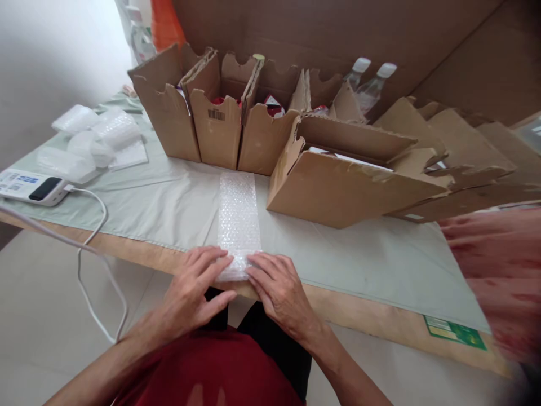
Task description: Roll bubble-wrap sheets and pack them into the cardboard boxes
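A long strip of bubble wrap lies on the cloth-covered table, its near end folded over at the front edge. My left hand rests its fingertips on the left side of that folded end, fingers stretched out and thumb well apart. At the right side, my right hand has its fingers bent and pressed on the fold, with the thumb close to the near edge. Whether anything is inside the fold cannot be made out.
Open cardboard boxes stand in a row behind the strip, with a larger cardboard bin at right. Bubble wrap pieces, a white power bank and its cable lie at left. Clear bottles stand behind.
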The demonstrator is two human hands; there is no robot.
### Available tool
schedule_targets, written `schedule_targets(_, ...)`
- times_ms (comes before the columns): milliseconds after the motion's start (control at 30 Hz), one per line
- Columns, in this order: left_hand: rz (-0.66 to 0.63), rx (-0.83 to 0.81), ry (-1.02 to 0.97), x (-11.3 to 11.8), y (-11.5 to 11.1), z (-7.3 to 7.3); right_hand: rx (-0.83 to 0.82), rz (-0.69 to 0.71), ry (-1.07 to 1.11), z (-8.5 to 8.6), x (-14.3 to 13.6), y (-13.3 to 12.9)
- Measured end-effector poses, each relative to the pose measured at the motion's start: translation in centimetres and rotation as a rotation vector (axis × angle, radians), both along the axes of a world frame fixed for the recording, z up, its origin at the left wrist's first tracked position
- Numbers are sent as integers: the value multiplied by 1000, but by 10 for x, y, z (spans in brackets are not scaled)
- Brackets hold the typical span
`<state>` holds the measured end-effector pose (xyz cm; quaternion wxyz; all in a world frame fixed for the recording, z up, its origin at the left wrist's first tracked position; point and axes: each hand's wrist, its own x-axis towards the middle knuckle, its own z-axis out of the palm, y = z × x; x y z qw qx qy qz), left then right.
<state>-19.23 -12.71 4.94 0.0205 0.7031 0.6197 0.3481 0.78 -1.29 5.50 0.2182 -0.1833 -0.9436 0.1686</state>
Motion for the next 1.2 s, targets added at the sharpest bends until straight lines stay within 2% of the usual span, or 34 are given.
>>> schedule_targets(67,-35,-5,-2,3,-4,-2,-109,26,24,3,-2,3)
schedule_targets(133,-1,-14,-46,5,-4,-5,-203,8,39,5,-5,7)
schedule_targets(200,63,-29,-82,6,0,-9,-218,-51,90,5,-6,11)
schedule_targets(333,197,-64,-68,3,11,-13,3,-137,219,3,1,10)
schedule_targets(400,216,-76,-49,1,16,-15,98,-94,185,3,3,8)
schedule_targets(533,249,-23,-33,0,19,-15,171,3,24,-2,-3,10)
schedule_targets(633,187,50,-28,1,12,-12,117,21,10,-2,-8,14)
schedule_targets(733,59,24,-31,3,4,-8,-84,45,9,5,-8,16)
schedule_targets(800,31,1,-59,2,4,-8,-187,44,3,8,-7,16)
schedule_targets(867,66,-10,-70,0,11,-10,-176,-12,26,8,-6,16)
schedule_targets(933,136,-21,-44,-2,21,-13,-81,-71,58,5,-7,16)
schedule_targets(1033,197,-5,-18,-4,27,-14,38,-54,13,0,-7,16)
schedule_targets(1100,155,17,-30,-2,22,-13,35,-22,-20,0,-7,16)
schedule_targets(1200,52,-8,-57,0,9,-9,-93,4,12,3,-6,16)
